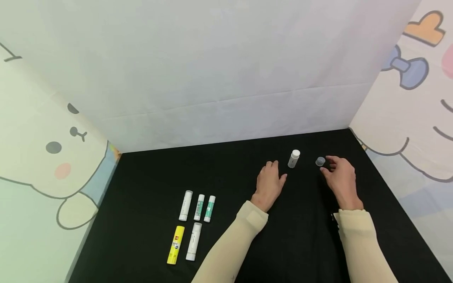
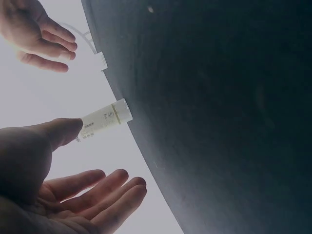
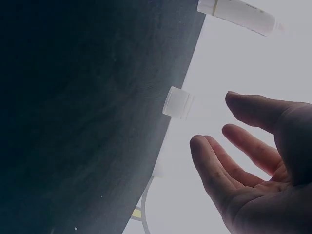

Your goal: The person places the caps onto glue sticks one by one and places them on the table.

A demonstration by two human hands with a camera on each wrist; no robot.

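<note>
Glue stick (image 1: 293,158) stands uncapped between the relaxed, empty left hand (image 1: 269,184) and right hand (image 1: 340,179), cap (image 1: 320,161) beside.

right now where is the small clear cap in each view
Head: the small clear cap stands on the black mat, just off the right hand's fingertips.
Left wrist: not clearly in it; only a faint pale shape shows near the far hand.
Right wrist: the cap sits mid-frame at the mat's edge, apart from the fingers.
Shared landmark: the upright white glue stick, mid-left in the left wrist view, top right in the right wrist view.
</note>
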